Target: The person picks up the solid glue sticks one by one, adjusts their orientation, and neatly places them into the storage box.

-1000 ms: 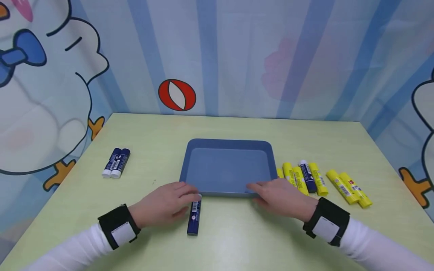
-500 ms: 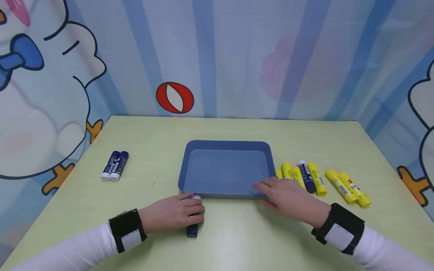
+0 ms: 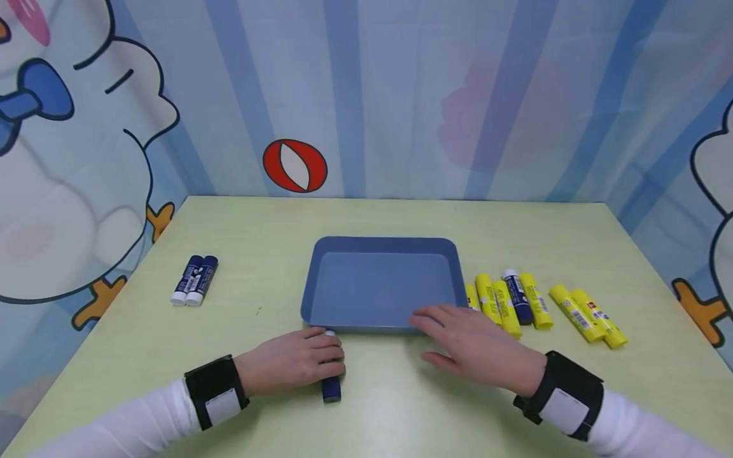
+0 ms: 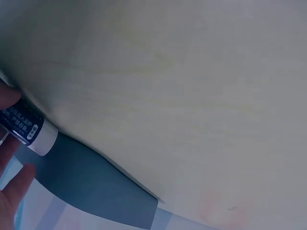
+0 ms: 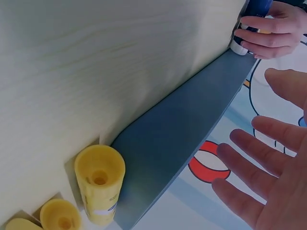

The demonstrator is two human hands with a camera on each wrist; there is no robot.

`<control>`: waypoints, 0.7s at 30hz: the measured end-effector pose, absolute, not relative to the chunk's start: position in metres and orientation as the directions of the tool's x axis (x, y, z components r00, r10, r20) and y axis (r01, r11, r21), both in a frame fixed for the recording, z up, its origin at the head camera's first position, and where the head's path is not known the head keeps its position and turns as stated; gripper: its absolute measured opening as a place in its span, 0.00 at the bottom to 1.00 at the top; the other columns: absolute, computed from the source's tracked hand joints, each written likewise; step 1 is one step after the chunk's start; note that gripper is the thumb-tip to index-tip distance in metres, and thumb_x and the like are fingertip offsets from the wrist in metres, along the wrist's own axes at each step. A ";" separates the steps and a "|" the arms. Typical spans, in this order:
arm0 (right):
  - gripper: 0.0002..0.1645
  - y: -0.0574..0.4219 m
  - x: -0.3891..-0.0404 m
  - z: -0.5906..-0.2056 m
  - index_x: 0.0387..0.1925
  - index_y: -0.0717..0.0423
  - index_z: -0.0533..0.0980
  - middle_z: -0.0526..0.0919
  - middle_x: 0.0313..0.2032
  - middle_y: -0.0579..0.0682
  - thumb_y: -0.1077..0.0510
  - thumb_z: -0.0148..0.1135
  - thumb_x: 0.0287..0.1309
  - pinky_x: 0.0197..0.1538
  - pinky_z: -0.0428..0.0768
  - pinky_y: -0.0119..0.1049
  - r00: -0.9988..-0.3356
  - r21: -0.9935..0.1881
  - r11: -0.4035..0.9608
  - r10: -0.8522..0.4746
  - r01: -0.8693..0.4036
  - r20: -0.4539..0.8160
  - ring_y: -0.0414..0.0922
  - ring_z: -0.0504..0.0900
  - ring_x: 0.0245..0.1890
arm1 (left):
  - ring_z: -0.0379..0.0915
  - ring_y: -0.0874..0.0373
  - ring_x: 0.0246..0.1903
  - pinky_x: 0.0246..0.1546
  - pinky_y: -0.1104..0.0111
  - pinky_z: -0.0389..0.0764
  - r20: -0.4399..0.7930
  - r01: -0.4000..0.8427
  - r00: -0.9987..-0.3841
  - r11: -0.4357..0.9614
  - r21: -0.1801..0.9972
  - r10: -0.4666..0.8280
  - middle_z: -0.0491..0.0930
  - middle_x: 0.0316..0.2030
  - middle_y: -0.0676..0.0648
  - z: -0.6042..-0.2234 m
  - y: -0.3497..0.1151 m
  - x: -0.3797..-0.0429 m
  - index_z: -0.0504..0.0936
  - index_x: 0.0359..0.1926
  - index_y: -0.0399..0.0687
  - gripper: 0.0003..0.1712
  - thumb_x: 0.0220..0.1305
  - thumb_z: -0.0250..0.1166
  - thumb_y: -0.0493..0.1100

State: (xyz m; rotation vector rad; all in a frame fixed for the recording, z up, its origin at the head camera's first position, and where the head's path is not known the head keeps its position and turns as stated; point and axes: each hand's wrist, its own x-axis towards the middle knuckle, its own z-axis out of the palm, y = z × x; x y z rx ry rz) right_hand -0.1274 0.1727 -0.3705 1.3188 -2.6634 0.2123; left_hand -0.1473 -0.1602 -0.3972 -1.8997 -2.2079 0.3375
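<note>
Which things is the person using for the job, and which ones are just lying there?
Seems part of the job:
held blue tube, in the left grip
tray, with the right grip at its near edge

Just lying there, it seems:
pair of blue tubes, on the left
yellow tubes, on the right
lone blue tube, among the yellow

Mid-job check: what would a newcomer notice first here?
The blue tray stands out, central on the table, the left hand holding a navy tube at its near edge. Next come the yellow tubes to its right, a navy one among them. Behind, a red-and-white ball is printed on the backdrop.
</note>
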 end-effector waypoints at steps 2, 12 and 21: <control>0.31 0.171 -0.129 -0.370 0.60 0.56 0.72 0.76 0.55 0.51 0.46 0.66 0.60 0.51 0.79 0.43 -0.595 -0.053 0.598 -0.776 -0.800 0.210 0.48 0.77 0.54 | 0.71 0.57 0.53 0.57 0.64 0.71 0.010 0.950 -0.168 0.165 -0.265 0.986 0.78 0.49 0.52 -0.397 -0.160 -0.147 0.78 0.52 0.54 0.16 0.64 0.65 0.39; 0.33 0.173 -0.144 -0.374 0.61 0.58 0.71 0.76 0.55 0.55 0.46 0.66 0.59 0.49 0.79 0.45 -0.633 -0.036 0.642 -0.744 -0.766 0.214 0.51 0.78 0.52 | 0.75 0.59 0.48 0.52 0.67 0.75 0.128 0.950 -0.312 0.308 0.048 0.941 0.80 0.47 0.53 -0.391 -0.160 -0.146 0.79 0.53 0.50 0.18 0.61 0.69 0.40; 0.38 0.184 -0.168 -0.371 0.61 0.62 0.72 0.75 0.56 0.58 0.40 0.65 0.58 0.50 0.79 0.49 -0.737 -0.018 0.755 -0.634 -0.655 0.233 0.54 0.76 0.54 | 0.76 0.64 0.47 0.48 0.66 0.78 0.077 0.757 -0.564 0.478 0.446 0.822 0.80 0.48 0.53 -0.372 -0.153 -0.147 0.78 0.55 0.48 0.19 0.63 0.67 0.43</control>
